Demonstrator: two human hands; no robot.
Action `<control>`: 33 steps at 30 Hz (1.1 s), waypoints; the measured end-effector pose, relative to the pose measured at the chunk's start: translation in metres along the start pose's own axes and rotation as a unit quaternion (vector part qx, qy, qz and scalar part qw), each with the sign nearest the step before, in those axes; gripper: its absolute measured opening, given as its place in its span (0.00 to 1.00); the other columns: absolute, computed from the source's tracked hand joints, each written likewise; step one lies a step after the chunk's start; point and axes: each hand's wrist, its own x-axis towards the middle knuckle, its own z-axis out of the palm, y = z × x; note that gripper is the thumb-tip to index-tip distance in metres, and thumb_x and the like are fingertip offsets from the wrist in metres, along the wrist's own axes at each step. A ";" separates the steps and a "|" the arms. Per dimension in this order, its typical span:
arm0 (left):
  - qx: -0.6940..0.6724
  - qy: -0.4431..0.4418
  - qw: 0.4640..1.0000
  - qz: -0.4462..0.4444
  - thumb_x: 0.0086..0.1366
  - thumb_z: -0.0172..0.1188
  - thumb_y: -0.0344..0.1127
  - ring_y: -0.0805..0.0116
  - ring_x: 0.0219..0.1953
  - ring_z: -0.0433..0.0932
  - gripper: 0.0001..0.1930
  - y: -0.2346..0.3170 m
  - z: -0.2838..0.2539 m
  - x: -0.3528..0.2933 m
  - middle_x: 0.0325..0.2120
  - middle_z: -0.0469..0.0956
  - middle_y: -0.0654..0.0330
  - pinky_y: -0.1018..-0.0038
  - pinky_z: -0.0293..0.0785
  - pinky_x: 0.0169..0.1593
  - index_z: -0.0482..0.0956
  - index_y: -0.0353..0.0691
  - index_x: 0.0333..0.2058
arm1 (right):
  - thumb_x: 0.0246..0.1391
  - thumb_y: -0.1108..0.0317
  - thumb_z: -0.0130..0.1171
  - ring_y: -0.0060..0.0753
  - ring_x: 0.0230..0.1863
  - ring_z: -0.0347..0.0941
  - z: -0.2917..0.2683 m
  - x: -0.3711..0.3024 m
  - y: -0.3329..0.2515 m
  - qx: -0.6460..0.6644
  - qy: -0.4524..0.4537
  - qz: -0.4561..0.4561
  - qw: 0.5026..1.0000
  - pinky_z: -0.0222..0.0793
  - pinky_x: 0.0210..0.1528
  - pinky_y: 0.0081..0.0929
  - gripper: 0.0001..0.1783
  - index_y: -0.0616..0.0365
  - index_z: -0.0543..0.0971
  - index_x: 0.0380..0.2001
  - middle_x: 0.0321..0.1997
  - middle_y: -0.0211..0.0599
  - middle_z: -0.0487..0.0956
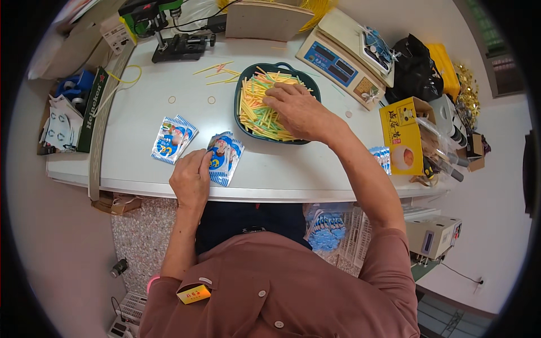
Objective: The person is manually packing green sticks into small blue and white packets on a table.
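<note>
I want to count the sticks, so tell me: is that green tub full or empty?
The tub looks full: colorful sticks pile high inside, hiding its bottom, under the right hand.

Your head-worn fisheye camera looked steeply down from above your shirt [236,276], facing the bench [293,174] beyond; its wide view took in your left hand [191,176] and right hand [296,110] from nearby.
</note>
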 end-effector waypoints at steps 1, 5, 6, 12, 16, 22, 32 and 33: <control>-0.009 0.006 1.000 0.005 0.62 0.65 0.35 0.57 0.32 0.80 0.06 0.000 -0.001 0.000 0.32 0.84 0.58 0.66 0.76 0.37 0.84 0.40 0.34 | 0.56 0.73 0.56 0.44 0.70 0.59 0.002 0.003 0.001 -0.012 -0.031 0.004 0.999 0.53 0.71 0.43 0.23 0.54 0.73 0.57 0.62 0.40 0.71; -0.008 0.010 1.000 0.013 0.63 0.64 0.34 0.56 0.32 0.80 0.07 -0.003 -0.002 0.000 0.31 0.83 0.58 0.66 0.75 0.36 0.84 0.39 0.36 | 0.55 0.73 0.57 0.42 0.67 0.62 0.001 0.013 0.004 -0.026 -0.065 -0.026 0.997 0.53 0.71 0.42 0.24 0.54 0.74 0.56 0.59 0.40 0.73; 0.005 0.000 1.000 0.016 0.63 0.64 0.34 0.56 0.31 0.79 0.07 -0.003 0.000 0.000 0.31 0.83 0.57 0.65 0.75 0.35 0.84 0.39 0.37 | 0.54 0.73 0.58 0.41 0.64 0.64 -0.001 0.016 0.005 -0.021 -0.070 -0.030 0.997 0.54 0.69 0.42 0.22 0.54 0.74 0.54 0.56 0.40 0.74; 0.045 -0.022 0.999 0.010 0.64 0.62 0.34 0.55 0.30 0.79 0.08 -0.006 0.005 0.001 0.31 0.83 0.55 0.63 0.74 0.35 0.84 0.37 0.39 | 0.50 0.73 0.59 0.42 0.55 0.69 0.026 0.006 0.013 0.016 0.039 -0.049 0.998 0.59 0.63 0.43 0.18 0.58 0.74 0.46 0.48 0.42 0.74; 0.051 -0.007 0.999 0.009 0.65 0.61 0.34 0.55 0.31 0.79 0.08 -0.004 -0.001 0.004 0.31 0.83 0.55 0.63 0.74 0.36 0.84 0.37 0.38 | 0.48 0.73 0.59 0.46 0.54 0.69 0.027 0.005 0.016 0.031 0.067 -0.039 0.997 0.59 0.63 0.43 0.18 0.61 0.72 0.44 0.46 0.45 0.74; -0.021 0.042 0.998 0.047 0.66 0.60 0.33 0.56 0.32 0.78 0.08 0.005 -0.016 0.015 0.29 0.82 0.54 0.66 0.73 0.38 0.83 0.36 0.37 | 0.55 0.70 0.55 0.52 0.54 0.67 0.015 -0.008 0.028 0.105 0.144 0.016 0.984 0.59 0.62 0.46 0.13 0.61 0.72 0.44 0.47 0.49 0.73; -0.655 0.012 0.733 -0.181 0.75 0.50 0.43 0.75 0.42 0.77 0.20 0.071 -0.003 0.131 0.41 0.81 0.60 0.76 0.73 0.50 0.77 0.30 0.51 | 0.68 0.60 0.44 0.38 0.42 0.76 -0.017 -0.012 0.033 0.548 0.114 0.137 0.818 0.71 0.47 0.35 0.16 0.63 0.74 0.42 0.37 0.42 0.79; -0.667 -0.036 0.727 -0.159 0.75 0.50 0.43 0.75 0.43 0.77 0.20 0.081 0.008 0.144 0.41 0.81 0.60 0.76 0.72 0.51 0.77 0.31 0.53 | 0.68 0.59 0.44 0.38 0.39 0.77 -0.015 -0.009 0.030 0.685 0.067 0.139 0.712 0.73 0.44 0.34 0.16 0.62 0.74 0.42 0.36 0.41 0.79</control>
